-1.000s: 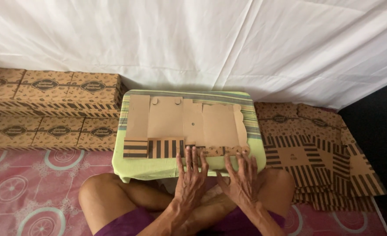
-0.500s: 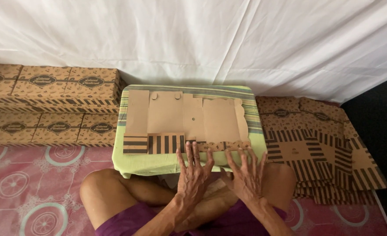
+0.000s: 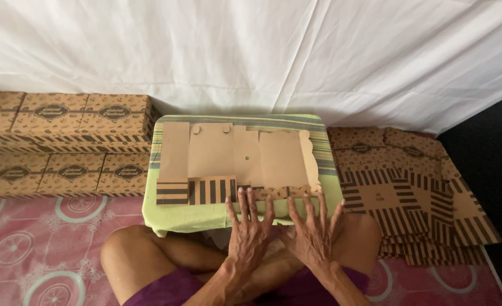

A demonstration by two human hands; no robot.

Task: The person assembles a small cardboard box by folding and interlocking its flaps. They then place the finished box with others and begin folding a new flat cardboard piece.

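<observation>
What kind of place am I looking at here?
Likely a home floor workspace for folding boxes: a low table with a flat carton, finished boxes stacked left, flat blanks piled right, a white sheet behind.

Flat cardboard blank lies on green-covered table.

Single view only, head-worn camera. Looks forward and steeply down over wearer's crossed legs from seated height. Close range: left hand and right hand fill lower centre, small cloth-covered table just beyond them. Faces white sheet backdrop. Frame edges take in stacked boxes left, flat carton pile right. No second view for overlap.
</observation>
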